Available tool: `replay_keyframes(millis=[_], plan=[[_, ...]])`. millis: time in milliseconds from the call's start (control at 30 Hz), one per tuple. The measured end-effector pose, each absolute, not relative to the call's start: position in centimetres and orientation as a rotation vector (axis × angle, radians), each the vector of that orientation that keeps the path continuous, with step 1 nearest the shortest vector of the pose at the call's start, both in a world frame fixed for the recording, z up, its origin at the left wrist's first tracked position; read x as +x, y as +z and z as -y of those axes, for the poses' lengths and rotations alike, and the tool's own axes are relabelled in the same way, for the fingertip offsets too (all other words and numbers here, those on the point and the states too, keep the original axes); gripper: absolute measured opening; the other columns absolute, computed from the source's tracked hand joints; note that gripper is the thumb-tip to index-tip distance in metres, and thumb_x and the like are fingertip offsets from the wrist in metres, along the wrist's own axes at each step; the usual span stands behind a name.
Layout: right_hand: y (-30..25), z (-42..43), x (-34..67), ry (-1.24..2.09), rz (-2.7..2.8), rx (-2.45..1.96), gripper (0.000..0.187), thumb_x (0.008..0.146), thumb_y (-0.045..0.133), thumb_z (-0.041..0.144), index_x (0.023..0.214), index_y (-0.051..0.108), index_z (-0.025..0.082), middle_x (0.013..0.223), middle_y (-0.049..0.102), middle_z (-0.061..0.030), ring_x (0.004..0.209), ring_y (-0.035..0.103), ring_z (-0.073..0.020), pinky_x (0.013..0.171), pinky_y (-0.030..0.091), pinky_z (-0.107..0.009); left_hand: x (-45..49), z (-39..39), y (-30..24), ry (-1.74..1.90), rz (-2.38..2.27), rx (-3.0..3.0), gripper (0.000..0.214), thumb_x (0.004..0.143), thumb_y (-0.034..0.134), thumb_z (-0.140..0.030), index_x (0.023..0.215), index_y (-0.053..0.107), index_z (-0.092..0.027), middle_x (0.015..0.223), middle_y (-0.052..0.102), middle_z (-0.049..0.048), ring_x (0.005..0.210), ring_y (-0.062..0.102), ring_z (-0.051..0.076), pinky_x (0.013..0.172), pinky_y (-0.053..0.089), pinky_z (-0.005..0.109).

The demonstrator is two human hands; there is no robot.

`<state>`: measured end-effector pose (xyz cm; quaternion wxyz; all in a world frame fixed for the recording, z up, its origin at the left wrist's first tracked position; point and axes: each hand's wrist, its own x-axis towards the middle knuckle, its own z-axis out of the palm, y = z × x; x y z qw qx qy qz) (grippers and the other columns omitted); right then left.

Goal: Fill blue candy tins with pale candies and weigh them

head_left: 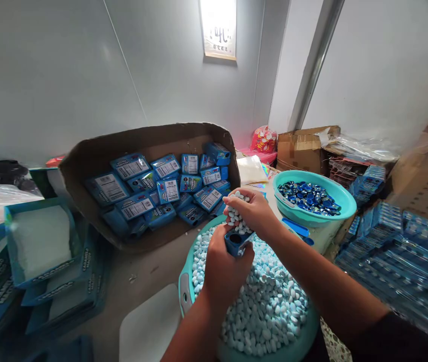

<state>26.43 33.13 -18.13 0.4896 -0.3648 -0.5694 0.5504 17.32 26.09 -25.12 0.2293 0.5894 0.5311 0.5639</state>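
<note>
**One handful meeting one small container**

The left hand [223,269] is clamping its grip around a small blue container [236,241], mouth up, at the centre of the view. Just above it, at 12 o'clock, the right hand [253,211] is cupping its grip shut on a handful of tablets [236,216], right at the container's mouth. Both are hovering over a teal basin [184,291] sitting at 6 o'clock on the desk [149,271], heaped with the same tablets. At 10 o'clock a cardboard box [97,156] is lying tipped, holding many blue packs [169,191]. At 2 o'clock a second basin [344,203] is carrying blue caps [308,196]. Judging by these, a fair share seems done, yet the heaped basin is suggesting far more is waiting.
</note>
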Motion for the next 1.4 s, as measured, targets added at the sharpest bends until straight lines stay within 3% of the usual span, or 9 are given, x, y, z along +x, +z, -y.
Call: replay_keyframes(millis=[167, 333, 967, 1267, 1400], plan=[[-17.8, -32.3, 26.7, 1.293, 1.401, -0.91, 0.025, 0.075, 0.072, 0.041, 0.072, 0.059, 0.02, 0.06, 0.061, 0.0019, 0.047, 0.057, -0.0131, 0.044, 0.047, -0.022, 17.4, -25.9, -25.1, 1.565, -1.43, 1.712, 0.02, 0.075, 0.064, -0.015, 0.093, 0.057, -0.02, 0.088, 0.062, 0.0028, 0.082, 0.059, 0.02, 0.077, 0.048, 0.03], [-17.6, -31.6, 26.6, 1.228, 1.403, -0.935, 0.027, 0.076, 0.072, 0.043, 0.072, 0.058, 0.02, 0.061, 0.061, 0.0018, 0.048, 0.058, -0.0139, 0.046, 0.048, -0.023, 17.3, -26.1, -25.1, 1.529, -1.4, 1.737, 0.022, 0.073, 0.064, -0.011, 0.09, 0.055, -0.02, 0.086, 0.061, 0.0021, 0.081, 0.059, 0.02, 0.075, 0.048, 0.029], [-18.1, -30.4, 26.0, 1.163, 1.426, -0.881, 0.021, 0.083, 0.068, 0.035, 0.072, 0.058, 0.02, 0.062, 0.061, 0.0021, 0.053, 0.06, -0.014, 0.052, 0.05, -0.023, 17.1, -26.4, -24.8, 1.532, -1.283, 1.81, 0.043, 0.069, 0.062, -0.003, 0.109, 0.055, -0.018, 0.1, 0.062, 0.0052, 0.095, 0.06, 0.023, 0.083, 0.049, 0.031], [-18.7, -30.2, 26.0, 1.081, 1.437, -0.83, 0.02, 0.086, 0.068, 0.034, 0.074, 0.059, 0.02, 0.063, 0.063, 0.0026, 0.055, 0.06, -0.0143, 0.055, 0.051, -0.025, 17.4, -26.3, -25.0, 1.555, -1.242, 1.71, 0.042, 0.075, 0.064, -0.008, 0.115, 0.056, -0.019, 0.108, 0.063, 0.0063, 0.102, 0.06, 0.023, 0.09, 0.048, 0.034], [-18.9, -30.1, 26.1, 1.015, 1.465, -0.823, 0.02, 0.088, 0.066, 0.033, 0.074, 0.059, 0.02, 0.063, 0.063, 0.002, 0.057, 0.061, -0.015, 0.057, 0.05, -0.026, 17.5, -26.1, -24.9, 1.549, -1.24, 1.633, 0.038, 0.073, 0.066, -0.008, 0.109, 0.059, -0.02, 0.106, 0.063, 0.0049, 0.098, 0.061, 0.021, 0.086, 0.049, 0.032]])
